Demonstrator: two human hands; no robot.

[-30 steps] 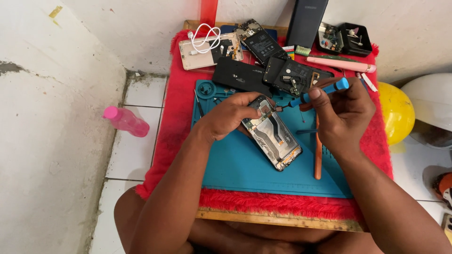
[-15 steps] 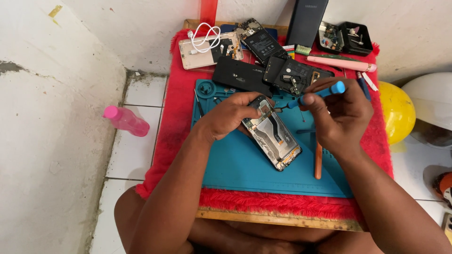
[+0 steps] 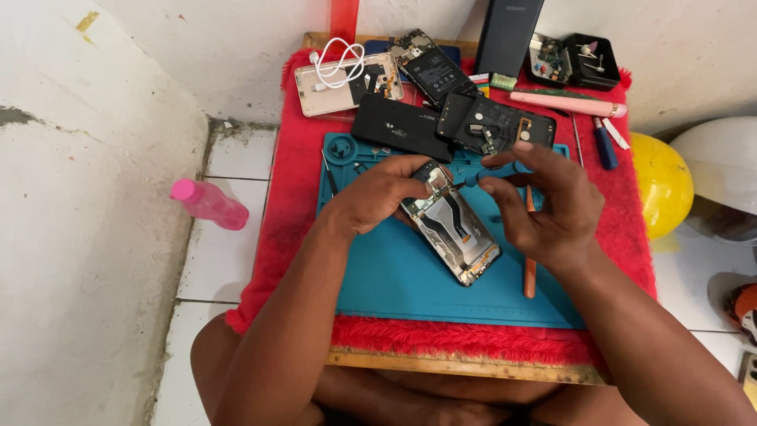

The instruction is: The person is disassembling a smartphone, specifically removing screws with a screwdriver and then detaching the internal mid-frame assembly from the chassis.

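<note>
1. Your left hand (image 3: pixel 378 197) rests on an opened phone (image 3: pixel 453 233) of bare, glinting metal and dark matt parts.
2. Your right hand (image 3: pixel 544 209) pinches a screwdriver (image 3: pixel 493 173) with a smooth blue plastic handle.
3. The mat (image 3: pixel 394 276) looks like matt teal rubber.
4. The cloth (image 3: pixel 292 221) beneath is shaggy red fabric.
5. The bottle (image 3: pixel 209 203) is glossy pink plastic.

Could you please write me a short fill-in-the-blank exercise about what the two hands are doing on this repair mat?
1. The left hand steadies the opened phone with exposed internals on the ____ silicone mat.
2. The right hand holds a small blue-handled ____ with its tip at the phone's top end.
3. The pink plastic bottle lies on the tiled ____.

Missing words: blue; screwdriver; floor
</note>
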